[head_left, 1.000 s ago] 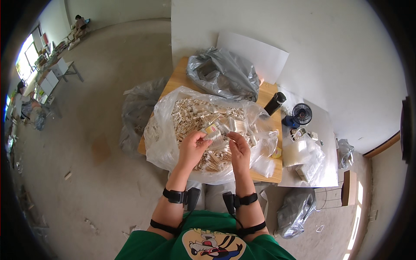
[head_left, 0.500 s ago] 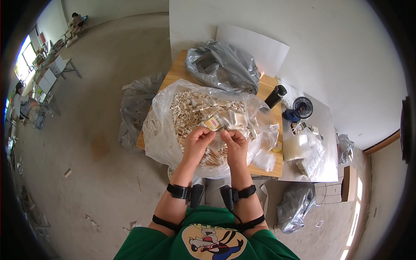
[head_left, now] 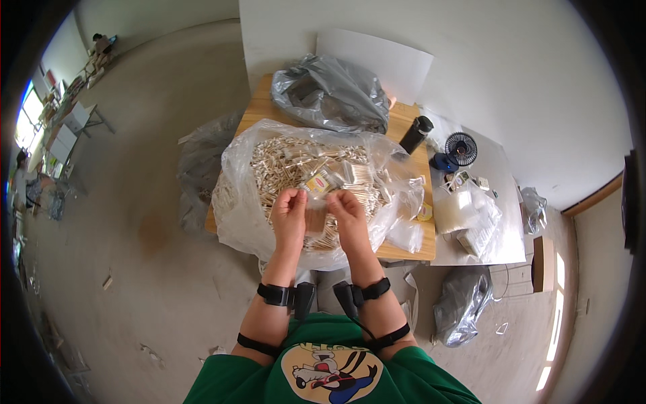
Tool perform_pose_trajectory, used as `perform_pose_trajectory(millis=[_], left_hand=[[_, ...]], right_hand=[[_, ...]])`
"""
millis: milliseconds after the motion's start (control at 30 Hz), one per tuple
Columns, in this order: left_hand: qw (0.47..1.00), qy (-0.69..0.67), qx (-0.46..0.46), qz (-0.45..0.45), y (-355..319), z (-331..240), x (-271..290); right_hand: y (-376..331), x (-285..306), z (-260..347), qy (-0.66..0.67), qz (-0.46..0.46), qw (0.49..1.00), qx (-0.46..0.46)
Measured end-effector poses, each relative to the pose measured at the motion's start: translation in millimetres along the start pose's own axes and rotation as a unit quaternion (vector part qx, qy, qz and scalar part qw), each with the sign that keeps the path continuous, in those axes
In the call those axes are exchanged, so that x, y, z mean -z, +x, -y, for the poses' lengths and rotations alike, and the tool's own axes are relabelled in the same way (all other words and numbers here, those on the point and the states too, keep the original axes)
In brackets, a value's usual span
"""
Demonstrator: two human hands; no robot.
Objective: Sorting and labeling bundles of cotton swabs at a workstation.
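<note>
Clear packet of cotton swabs point(head_left: 315, 219): where is it in the head view?

It is between the person's two hands, in front of the body and above the open clear plastic bag point(head_left: 235, 225) of loose swabs point(head_left: 279, 158).

How does the left hand point(head_left: 288, 217) hold it?

Thumb and forefinger are pinched together on the packet's near-left side, by its upper end. The other fingers curl in behind.

And the right hand point(head_left: 349, 214)?

Much the same, mirrored: thumb and forefinger pinch the plastic at the upper right. The swab sticks show through the film, between the hands.

What is that printed label point(head_left: 317, 182), yellow and white?

It sits just beyond the fingertips. I can't tell whether it belongs to the held packet or to another one under it.

Anything close by?

A second bundle of swabs point(head_left: 361, 173), lined up side by side, lies on the heap just past the right hand.

And around that?

The open bag rests on a wooden table point(head_left: 260, 106). Behind it is a crumpled grey bag point(head_left: 330, 94); to the right stands a black bottle point(head_left: 416, 135), with a small fan point(head_left: 461, 149) beyond, on a silvery side table point(head_left: 501, 249).
</note>
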State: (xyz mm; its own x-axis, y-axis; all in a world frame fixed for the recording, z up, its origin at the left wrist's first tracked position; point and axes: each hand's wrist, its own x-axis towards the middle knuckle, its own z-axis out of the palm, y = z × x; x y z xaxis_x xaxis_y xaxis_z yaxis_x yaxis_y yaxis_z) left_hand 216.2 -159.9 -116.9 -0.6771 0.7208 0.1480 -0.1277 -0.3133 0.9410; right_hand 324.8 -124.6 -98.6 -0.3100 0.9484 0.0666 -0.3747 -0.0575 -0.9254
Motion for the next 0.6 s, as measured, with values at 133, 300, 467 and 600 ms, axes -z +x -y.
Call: perform_pose_trajectory(millis=[133, 300, 467, 600], left_hand=[[0.999, 0.004, 0.022, 0.032, -1.8, -3.9, 1.5], [0.957, 0.214, 0.000, 0.194, 3.9, -22.8, 7.7], [0.969, 0.190, 0.008, 0.157, 7.3, -20.6, 12.7], [0.989, 0.138, -0.047, 0.040, 8.3, -4.1, 14.4]], right_hand=[[1.8, 7.0, -11.4, -0.033, 0.002, 0.999, 0.022], [10.8, 10.8, -5.2, -0.149, -0.004, 0.986, 0.077], [9.6, 12.8, -10.5, -0.132, 0.011, 0.988, 0.080], [4.7, 18.2, -22.4, -0.080, 0.024, 0.996, 0.019]])
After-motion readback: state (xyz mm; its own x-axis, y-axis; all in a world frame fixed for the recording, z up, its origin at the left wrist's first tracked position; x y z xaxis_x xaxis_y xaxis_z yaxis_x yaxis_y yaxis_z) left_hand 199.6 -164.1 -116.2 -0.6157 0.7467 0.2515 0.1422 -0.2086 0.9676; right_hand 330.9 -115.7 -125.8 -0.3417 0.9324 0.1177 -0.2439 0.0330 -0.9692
